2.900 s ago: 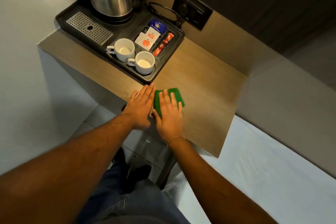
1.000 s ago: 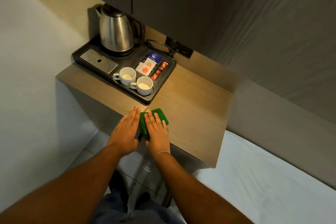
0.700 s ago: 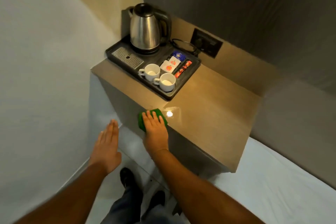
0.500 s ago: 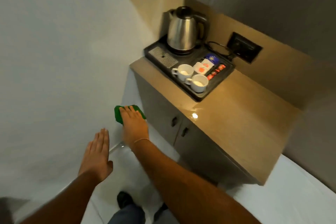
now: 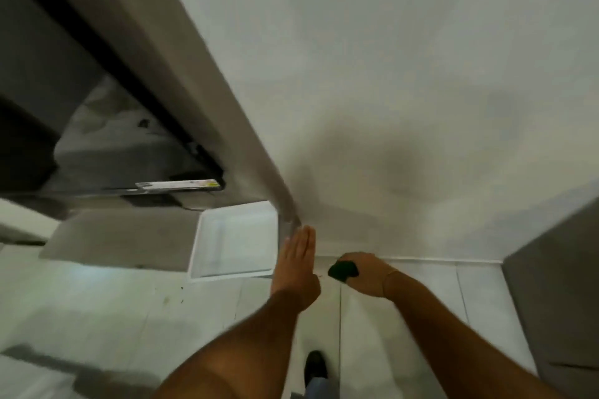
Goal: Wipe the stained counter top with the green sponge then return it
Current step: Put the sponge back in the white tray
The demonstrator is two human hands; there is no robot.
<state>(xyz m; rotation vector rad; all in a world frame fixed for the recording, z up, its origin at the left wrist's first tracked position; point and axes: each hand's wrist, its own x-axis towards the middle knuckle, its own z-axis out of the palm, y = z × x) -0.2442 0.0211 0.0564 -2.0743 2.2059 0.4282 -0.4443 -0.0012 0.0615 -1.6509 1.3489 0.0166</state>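
Note:
My right hand [image 5: 364,274] is closed around the green sponge [image 5: 343,270], which shows as a dark green lump at the fingers, held in the air above the floor near the base of a white wall. My left hand [image 5: 296,266] is flat with fingers together and straight, holding nothing, just left of the sponge. The counter top is out of view; only a grey cabinet side [image 5: 557,301] shows at the right edge. The picture is blurred by motion.
A white wall [image 5: 389,74] fills the upper right. A doorway with a grey frame [image 5: 194,91] opens at the left, a white tray-like panel [image 5: 233,240] at its foot. Pale floor tiles [image 5: 129,301] lie below. My dark shoe [image 5: 316,366] stands at the bottom.
The view has swung left, away from the counter, kettle and tray, toward the wall and doorway. My right hand has lifted the sponge off the counter and curled around it. My left hand stays flat.

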